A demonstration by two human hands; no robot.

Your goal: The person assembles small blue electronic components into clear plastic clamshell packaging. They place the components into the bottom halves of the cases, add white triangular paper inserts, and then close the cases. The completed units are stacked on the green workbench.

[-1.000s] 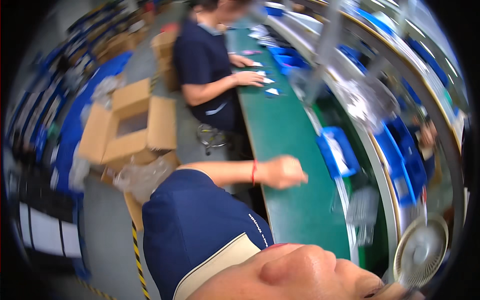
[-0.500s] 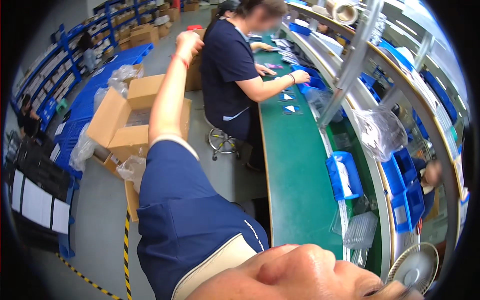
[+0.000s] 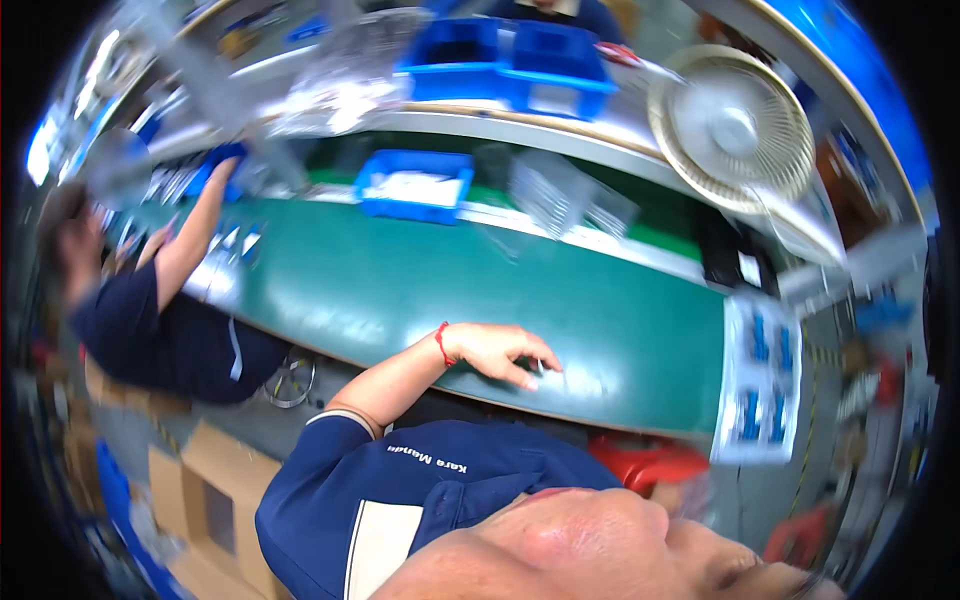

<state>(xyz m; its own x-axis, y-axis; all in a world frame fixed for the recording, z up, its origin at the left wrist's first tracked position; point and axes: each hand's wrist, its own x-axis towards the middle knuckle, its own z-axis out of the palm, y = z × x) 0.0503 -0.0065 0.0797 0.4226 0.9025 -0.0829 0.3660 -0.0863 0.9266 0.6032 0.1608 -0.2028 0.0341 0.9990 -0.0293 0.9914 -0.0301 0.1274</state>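
Note:
My left hand [image 3: 495,352], with a red bracelet at the wrist, is low over the green tabletop [image 3: 400,290] near its front edge. The fingers are loosely curved and apart, and the back of the hand faces up. Beside the fingertips shows a small pale spot, too blurred to tell whether it is an object or glare. On the right end of the table is a pale, shiny sheet [image 3: 733,420] with several blue pieces. A blue bin [image 3: 415,208] with white contents stands at the table's back edge. My right hand is out of sight.
At the left a co-worker [image 3: 150,330] reaches over the table. Clear plastic trays [image 3: 550,195] lie along the back. Above, a shelf carries blue bins [image 3: 455,75], crumpled clear plastic [image 3: 345,80] and a fan [image 3: 735,130]. Open cardboard boxes [image 3: 215,500] stand lower left; red seating [image 3: 645,462] is beside me.
The view has swung toward the table and its right end. My left hand, earlier raised and closed beyond the cardboard boxes, is now low over the tabletop with its fingers apart.

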